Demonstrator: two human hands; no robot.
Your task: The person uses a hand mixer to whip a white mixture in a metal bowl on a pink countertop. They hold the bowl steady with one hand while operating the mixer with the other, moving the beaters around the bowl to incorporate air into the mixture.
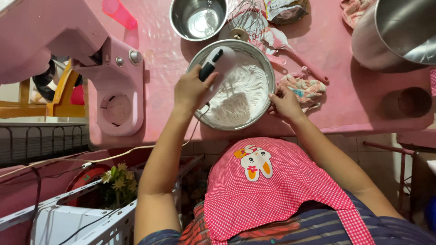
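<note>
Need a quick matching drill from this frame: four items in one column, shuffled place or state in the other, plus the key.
Items:
1. hand mixer
2. right hand
3. small steel bowl
4. wire whisk

Places or states:
A. lying on the pink counter, beside the small bowl
B. gripped by the left hand, beaters in white cream
C. empty, behind the mixing bowl
D. on the mixing bowl's rim

Pairs: 1-B, 2-D, 3-C, 4-A

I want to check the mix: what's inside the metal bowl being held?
The metal bowl holds white whipped cream with swirl marks. The hand mixer, gripped by the left hand, hides part of the cream; its beaters are sunk in.
</note>
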